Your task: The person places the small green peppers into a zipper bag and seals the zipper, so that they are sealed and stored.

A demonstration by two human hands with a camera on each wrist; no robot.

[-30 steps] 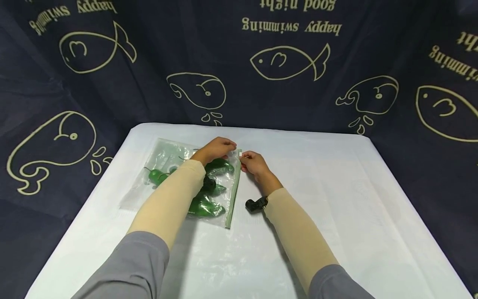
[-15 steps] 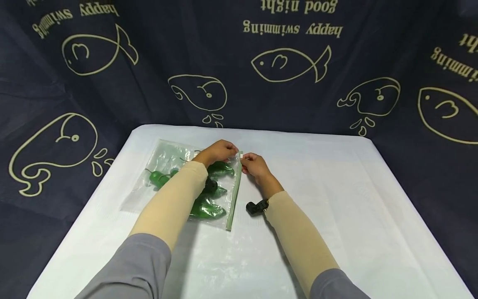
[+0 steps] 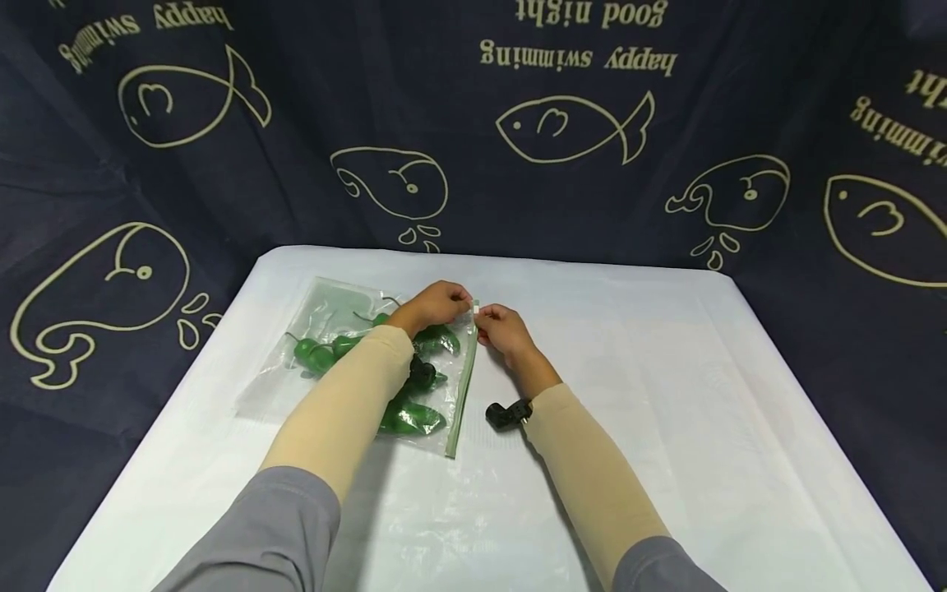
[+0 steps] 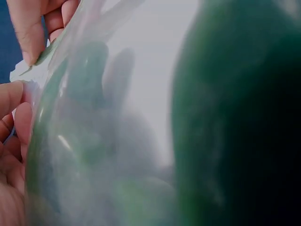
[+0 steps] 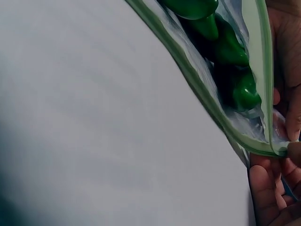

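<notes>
A clear zip bag (image 3: pixel 270 390) with a green zip strip (image 3: pixel 464 390) lies on the table, its mouth toward the right. Several green peppers (image 3: pixel 314 356) are inside. My left hand (image 3: pixel 438 304) reaches over the bag and pinches its far mouth corner. Just right of it, my right hand (image 3: pixel 507 330) pinches the same corner, beside a small white tab (image 3: pixel 476 308). In the right wrist view, the bag's two green edges (image 5: pixel 197 96) stand apart, showing peppers (image 5: pixel 230 47) between them, and meet at the fingertips. The left forearm hides part of the bag.
A white cover (image 3: pixel 629 427) lies over the table. Behind it hangs a dark blue cloth (image 3: pixel 414 74) with fish and whale drawings. A black wrist camera (image 3: pixel 507 415) sits at the right wrist, close over the table.
Both hands keep to the bag's far corner with only tiny finger shifts. The bag and peppers stay in about the same place.
</notes>
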